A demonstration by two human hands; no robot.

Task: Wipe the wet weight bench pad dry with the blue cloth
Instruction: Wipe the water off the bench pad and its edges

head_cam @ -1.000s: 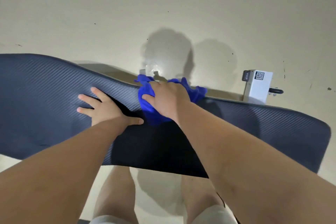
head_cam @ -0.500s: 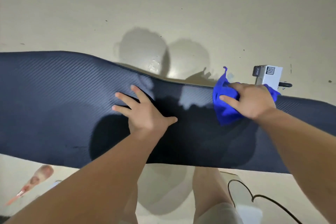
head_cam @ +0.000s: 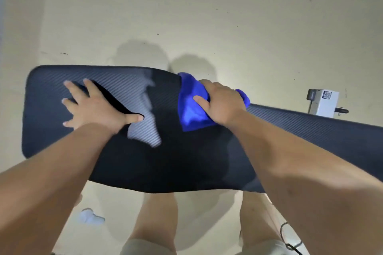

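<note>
Two bare hands on a long, dark navy weight bench pad with a diagonal-ribbed cover.

The left hand lies flat on the pad's left part, fingers straight and spread, holding nothing. The right hand grips a bunched bright blue cloth, thumb across its top and fingers curled over its far side, pressing it on the pad's far edge near the middle. Between the hands the cover shows a paler patch. The pad stretches over a cream floor. A small white box with a QR label stands behind its far edge at the right, and a thin black cable lies at lower right.
</note>
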